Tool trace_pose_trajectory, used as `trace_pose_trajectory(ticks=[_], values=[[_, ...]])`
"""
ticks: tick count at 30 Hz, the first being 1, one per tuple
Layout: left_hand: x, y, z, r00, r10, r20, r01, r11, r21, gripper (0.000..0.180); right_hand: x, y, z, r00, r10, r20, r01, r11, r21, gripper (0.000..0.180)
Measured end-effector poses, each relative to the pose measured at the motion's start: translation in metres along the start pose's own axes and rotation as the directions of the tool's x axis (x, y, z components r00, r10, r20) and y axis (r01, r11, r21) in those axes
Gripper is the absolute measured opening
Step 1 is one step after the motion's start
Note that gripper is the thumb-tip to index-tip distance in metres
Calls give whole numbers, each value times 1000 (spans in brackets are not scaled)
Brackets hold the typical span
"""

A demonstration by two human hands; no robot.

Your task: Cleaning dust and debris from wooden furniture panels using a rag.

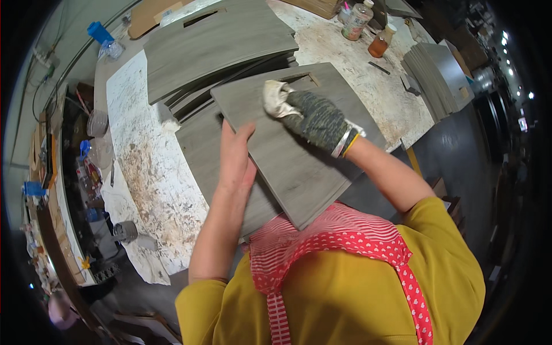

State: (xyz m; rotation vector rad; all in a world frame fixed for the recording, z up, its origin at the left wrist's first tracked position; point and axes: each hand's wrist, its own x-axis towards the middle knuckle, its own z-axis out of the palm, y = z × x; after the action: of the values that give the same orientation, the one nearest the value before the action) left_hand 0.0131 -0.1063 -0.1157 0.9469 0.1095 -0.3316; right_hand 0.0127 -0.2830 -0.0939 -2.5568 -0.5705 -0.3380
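While the left hand (237, 152) grips its left edge, thumb laid over the face and fingertips hidden, a grey wood-grain panel (299, 164) lies tilted across another grey panel (198, 138), its lower corner reaching the red patterned apron (339, 236) at six o'clock. The right hand (316, 118), in a dark knitted glove, is closed around a bunched white cloth (276, 99) resting on the upper face, just below the cut-out slot. From the held panel, a stack of slotted panels (221, 46) sits at eleven o'clock, a labelled bottle (357, 22) and an amber bottle (382, 41) at one, more stacked boards (428, 77) at two, and the stained white tabletop (155, 167) spreads toward nine.
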Motion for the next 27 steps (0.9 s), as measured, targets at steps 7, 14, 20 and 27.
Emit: trace_pose_trajectory(ticks=[7, 14, 20, 27], values=[[-2, -4, 12, 999, 14, -38, -17, 997, -76, 44, -5, 16, -9, 961, 228, 158, -198, 962, -186, 25], [0, -1, 16, 999, -30, -33, 26, 992, -124, 44, 6, 17, -14, 956, 264, 129, -229, 944, -237, 23], [-4, 0, 13, 999, -54, -5, 53, 989, -135, 42, 15, 24, -30, 934, 302, 192, -233, 920, -316, 21], [1, -2, 10, 999, -33, 9, 34, 994, -104, 43, 7, 35, -14, 925, 271, 265, -194, 939, -284, 25]])
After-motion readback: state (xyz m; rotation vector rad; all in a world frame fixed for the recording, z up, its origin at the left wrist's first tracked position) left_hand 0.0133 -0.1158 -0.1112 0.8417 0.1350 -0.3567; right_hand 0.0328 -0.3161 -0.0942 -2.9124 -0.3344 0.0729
